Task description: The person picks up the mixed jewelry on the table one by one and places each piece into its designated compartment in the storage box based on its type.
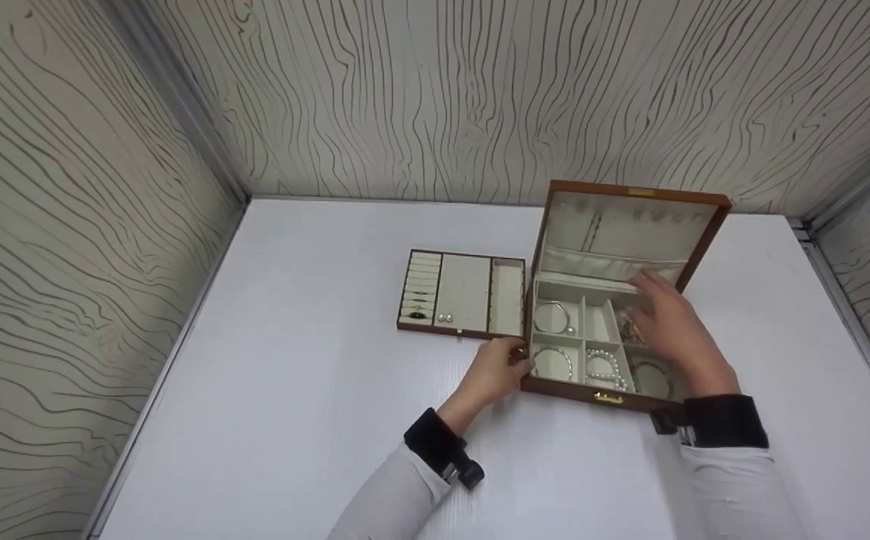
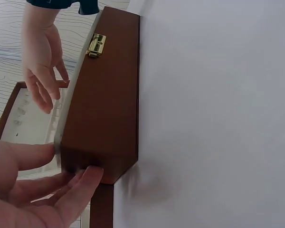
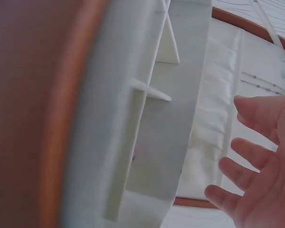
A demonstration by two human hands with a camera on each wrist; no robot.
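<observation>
A brown jewelry box (image 1: 566, 389) stands with its lid (image 1: 705, 262) raised. Its pale compartments hold bangles (image 1: 552, 317), a pearl bracelet (image 1: 604, 369) and other jewelry partly covered by my right hand. My left hand (image 1: 492, 372) grips the box's front left corner, thumb and fingers against its side and rim. Over the right compartments hovers my right hand (image 1: 679, 330), its fingers spread and apart from the lid's lining in the right wrist view, with nothing seen in them. A chain necklace (image 1: 592, 231) hangs inside the lid.
Left of the box lies a shallow jewelry tray (image 1: 465, 289) with ring rolls, rings and a pair of pearl earrings (image 1: 445, 318). Both rest on a white table (image 1: 315, 300). Wood-patterned panels (image 1: 435, 97) rise behind it and at the sides.
</observation>
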